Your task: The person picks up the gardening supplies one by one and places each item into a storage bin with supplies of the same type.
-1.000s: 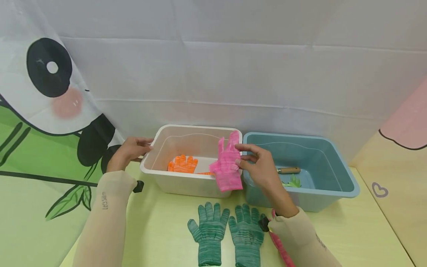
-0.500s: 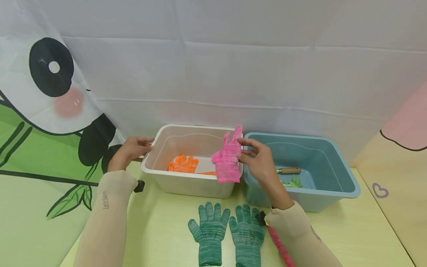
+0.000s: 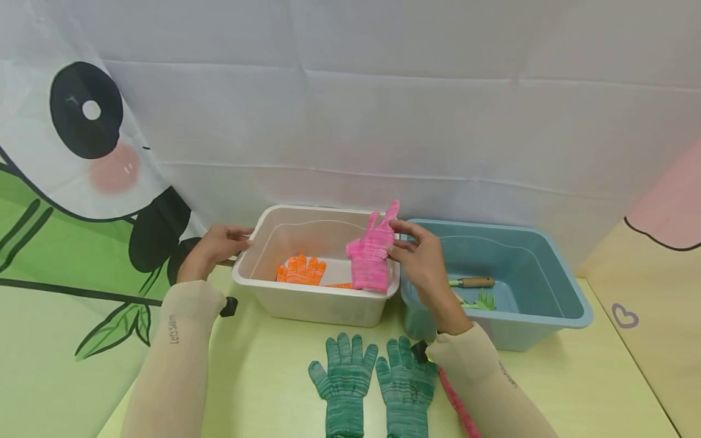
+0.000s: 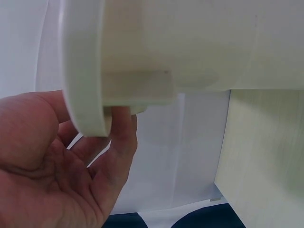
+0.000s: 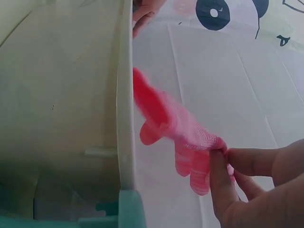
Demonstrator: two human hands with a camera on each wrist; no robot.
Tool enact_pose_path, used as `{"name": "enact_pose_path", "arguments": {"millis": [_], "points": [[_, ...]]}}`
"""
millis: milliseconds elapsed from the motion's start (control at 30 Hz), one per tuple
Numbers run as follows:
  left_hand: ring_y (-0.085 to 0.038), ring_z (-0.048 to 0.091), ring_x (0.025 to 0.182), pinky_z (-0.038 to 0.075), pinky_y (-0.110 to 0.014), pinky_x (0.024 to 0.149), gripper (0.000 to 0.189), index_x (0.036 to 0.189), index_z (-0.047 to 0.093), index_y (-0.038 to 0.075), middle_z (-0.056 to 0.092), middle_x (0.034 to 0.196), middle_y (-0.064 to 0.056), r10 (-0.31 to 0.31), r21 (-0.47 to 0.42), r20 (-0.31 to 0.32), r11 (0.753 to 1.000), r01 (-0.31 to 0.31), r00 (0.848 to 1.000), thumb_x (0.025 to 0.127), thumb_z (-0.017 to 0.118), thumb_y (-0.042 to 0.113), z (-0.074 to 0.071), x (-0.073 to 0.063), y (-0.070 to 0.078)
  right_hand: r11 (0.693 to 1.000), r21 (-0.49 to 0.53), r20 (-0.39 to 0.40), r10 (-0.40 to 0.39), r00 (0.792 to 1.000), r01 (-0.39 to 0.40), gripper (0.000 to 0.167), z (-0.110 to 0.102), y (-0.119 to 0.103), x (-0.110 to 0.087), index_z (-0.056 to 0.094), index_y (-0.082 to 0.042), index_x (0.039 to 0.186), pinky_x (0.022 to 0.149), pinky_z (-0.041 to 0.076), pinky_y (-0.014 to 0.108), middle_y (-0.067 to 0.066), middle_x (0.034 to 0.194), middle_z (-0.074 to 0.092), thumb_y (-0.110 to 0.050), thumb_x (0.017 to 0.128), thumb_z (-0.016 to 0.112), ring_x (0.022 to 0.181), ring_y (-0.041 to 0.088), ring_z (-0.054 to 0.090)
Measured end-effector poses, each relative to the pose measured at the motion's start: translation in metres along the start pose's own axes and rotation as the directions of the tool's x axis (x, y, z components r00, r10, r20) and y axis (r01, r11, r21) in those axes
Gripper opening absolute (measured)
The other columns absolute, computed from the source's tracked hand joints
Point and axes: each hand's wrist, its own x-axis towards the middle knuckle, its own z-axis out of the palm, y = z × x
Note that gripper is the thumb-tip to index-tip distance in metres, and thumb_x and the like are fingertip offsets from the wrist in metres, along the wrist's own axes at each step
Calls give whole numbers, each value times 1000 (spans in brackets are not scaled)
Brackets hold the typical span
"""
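Note:
My right hand (image 3: 421,258) pinches a pink knit glove (image 3: 370,261) by its edge, between thumb and fingers. The glove hangs over the right end of a white plastic bin (image 3: 323,304), its cuff near the front rim. In the right wrist view the glove's cuff opening (image 5: 154,104) faces the bin wall. My left hand (image 3: 216,246) grips the bin's left rim; in the left wrist view its fingers curl under the lip (image 4: 85,114). Inside the bin lies an orange glove (image 3: 301,271), with another orange piece (image 3: 339,285) partly hidden by the front rim.
A blue bin (image 3: 553,304) stands right beside the white one, with a wooden-handled tool (image 3: 476,282) and a green item (image 3: 483,302) inside. Two green gloves (image 3: 346,383) lie flat in front. A pink strip-like piece (image 3: 459,404) is partly under my right forearm. A fabric wall rises behind.
My right hand has moved slightly up and away from me, raising the pink glove so its cuff now sits at the white bin's front rim. My left hand stays put.

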Motion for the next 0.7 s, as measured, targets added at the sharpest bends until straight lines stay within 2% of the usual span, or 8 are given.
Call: {"name": "enact_pose_path", "arguments": {"millis": [233,500,700], "points": [[-44,55,135,53,-56,108,56,162,40,3,50,154,-31,-10,0,2,1000,10,1000,110,58,17,0,1,-1,1000,1,-24,9,1000,-9,49,8,0,5,65,-3,143,92,63,35,16,146,58,15,97,64,122,34,64],[-45,54,137,52,-57,109,57,162,40,4,49,155,-31,-16,0,2,1000,16,1000,110,58,18,1,2,-1,998,-54,-13,24,1000,-25,44,9,3,5,66,-4,141,102,59,43,15,143,61,9,99,64,127,33,64],[-45,54,136,52,-57,108,57,163,39,3,48,155,-31,-15,-1,13,1000,15,1000,110,57,18,0,2,0,996,-83,-28,10,1000,-12,42,7,4,2,68,-4,138,102,59,46,15,143,63,9,98,64,127,34,64]]}}
